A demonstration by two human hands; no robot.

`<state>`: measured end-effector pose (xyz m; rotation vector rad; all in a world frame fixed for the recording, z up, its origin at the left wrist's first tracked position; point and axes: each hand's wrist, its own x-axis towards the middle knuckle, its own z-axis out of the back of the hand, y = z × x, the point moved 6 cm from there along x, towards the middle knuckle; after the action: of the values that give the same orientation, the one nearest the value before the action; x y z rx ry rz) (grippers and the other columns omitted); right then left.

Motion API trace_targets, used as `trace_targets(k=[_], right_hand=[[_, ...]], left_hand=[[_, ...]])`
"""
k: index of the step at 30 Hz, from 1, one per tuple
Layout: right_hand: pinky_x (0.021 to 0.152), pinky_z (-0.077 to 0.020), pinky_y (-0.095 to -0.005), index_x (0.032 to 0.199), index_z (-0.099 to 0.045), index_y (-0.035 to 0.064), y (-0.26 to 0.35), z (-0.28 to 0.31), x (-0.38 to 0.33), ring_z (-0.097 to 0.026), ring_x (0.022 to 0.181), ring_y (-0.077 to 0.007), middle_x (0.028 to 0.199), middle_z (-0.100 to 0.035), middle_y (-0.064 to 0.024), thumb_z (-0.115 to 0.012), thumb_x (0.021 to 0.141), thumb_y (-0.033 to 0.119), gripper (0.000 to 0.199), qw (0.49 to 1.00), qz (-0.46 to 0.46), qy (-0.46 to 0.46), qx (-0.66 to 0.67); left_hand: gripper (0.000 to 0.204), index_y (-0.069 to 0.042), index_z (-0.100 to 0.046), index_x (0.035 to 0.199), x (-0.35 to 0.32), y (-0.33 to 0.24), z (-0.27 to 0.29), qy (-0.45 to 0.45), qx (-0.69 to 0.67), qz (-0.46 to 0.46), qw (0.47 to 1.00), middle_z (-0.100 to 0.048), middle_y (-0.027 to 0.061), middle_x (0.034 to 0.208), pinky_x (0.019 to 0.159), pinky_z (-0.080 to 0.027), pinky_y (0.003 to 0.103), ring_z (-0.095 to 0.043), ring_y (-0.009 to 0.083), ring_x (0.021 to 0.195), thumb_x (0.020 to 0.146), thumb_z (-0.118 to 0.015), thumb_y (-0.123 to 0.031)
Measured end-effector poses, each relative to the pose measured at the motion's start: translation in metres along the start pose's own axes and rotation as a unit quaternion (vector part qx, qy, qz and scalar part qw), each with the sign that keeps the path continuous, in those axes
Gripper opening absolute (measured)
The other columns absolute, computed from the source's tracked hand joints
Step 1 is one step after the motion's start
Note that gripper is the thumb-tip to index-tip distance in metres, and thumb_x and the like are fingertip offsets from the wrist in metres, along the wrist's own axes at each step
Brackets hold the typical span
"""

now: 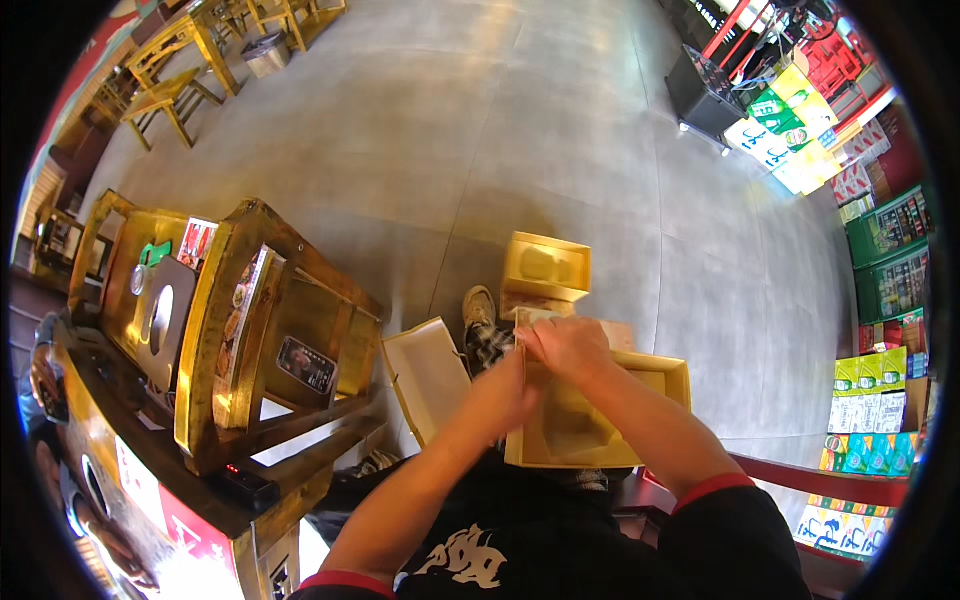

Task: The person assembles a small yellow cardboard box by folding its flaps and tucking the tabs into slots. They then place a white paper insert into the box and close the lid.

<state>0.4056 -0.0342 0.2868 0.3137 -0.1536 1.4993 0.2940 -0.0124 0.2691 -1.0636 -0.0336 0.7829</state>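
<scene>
Nearest you, your two forearms reach forward from black sleeves with red cuffs [728, 484] and converge over the open yellow box [580, 430], which lies directly in front of your body. Your left hand [513, 388] is at the box's left side, blurred; whether its fingers are wide, narrow or gripping, you cannot tell here. Your right hand [570, 345] is curled at the far left corner, close against the left; anything within its fingers is hidden. For good work at this corner, let one hand brace the wall while the other applies light, even effort along the edge, since thin walls of this kind probably bend or crease under a sharp pull. Keep your wrists off the right rim, so that the box does not tip.

Just beside the box, on your left, a pale-lined yellow tray [430, 382] stands tilted; allow your left elbow room to miss it. Beyond your hands, near a shoe [480, 306], is a smaller yellow box [545, 290], its open face toward you. Further left, a phone [305, 362] rests within a wooden frame [200, 400]. Farthest, the grey floor [560, 130] runs out to a wooden stool [168, 98].
</scene>
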Motion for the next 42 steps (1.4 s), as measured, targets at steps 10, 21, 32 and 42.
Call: trace_targets(k=[10,21,32,42], right_hand=[[0.042,-0.0406,-0.0394,0.055,-0.051,0.0113,0.011,-0.004,0.0,-0.054,0.048,-0.0275,0.052,-0.053,-0.0065,-0.057,0.083,0.038,0.039,0.994,-0.099,-0.035,0.033],[0.043,-0.0415,-0.0409,0.055,-0.053,0.0125,-0.038,-0.048,0.012,-0.055,0.047,-0.03,0.055,-0.057,-0.0088,-0.05,0.087,0.04,0.042,0.994,-0.11,0.009,-0.021],[0.043,-0.0419,-0.0399,0.055,-0.055,0.0142,-0.05,-0.062,0.019,-0.054,0.044,-0.0278,0.049,-0.054,-0.0093,-0.056,0.084,0.029,0.032,0.996,-0.084,-0.027,0.001],[0.042,-0.0383,-0.0396,0.055,-0.054,0.0115,-0.041,-0.069,0.036,-0.053,0.044,-0.027,0.051,-0.055,-0.0081,-0.055,0.084,0.024,0.032,0.997,-0.066,0.029,0.025]], left_hand=[[0.022,-0.006,-0.053,0.055,-0.024,-0.038,0.03,-0.081,0.009,-0.495,0.865,-0.055,0.0058,0.064,0.074,-0.043,0.035,-0.053,0.0253,0.071,0.071,-0.067,-0.012],[0.034,-0.007,-0.041,0.045,0.023,-0.032,0.006,-0.218,-0.212,-0.446,0.842,-0.04,0.003,0.048,0.06,-0.035,0.033,-0.037,0.0221,0.05,0.072,-0.061,-0.001],[0.032,-0.009,-0.045,0.043,0.031,-0.04,0.0,-0.221,-0.251,-0.408,0.85,-0.04,0.0021,0.046,0.057,-0.033,0.031,-0.036,0.0204,0.048,0.07,-0.063,-0.003],[0.034,-0.009,-0.042,0.042,0.034,-0.041,0.009,-0.241,-0.237,-0.38,0.861,-0.04,0.0026,0.045,0.057,-0.032,0.031,-0.035,0.0207,0.046,0.068,-0.062,-0.004]])
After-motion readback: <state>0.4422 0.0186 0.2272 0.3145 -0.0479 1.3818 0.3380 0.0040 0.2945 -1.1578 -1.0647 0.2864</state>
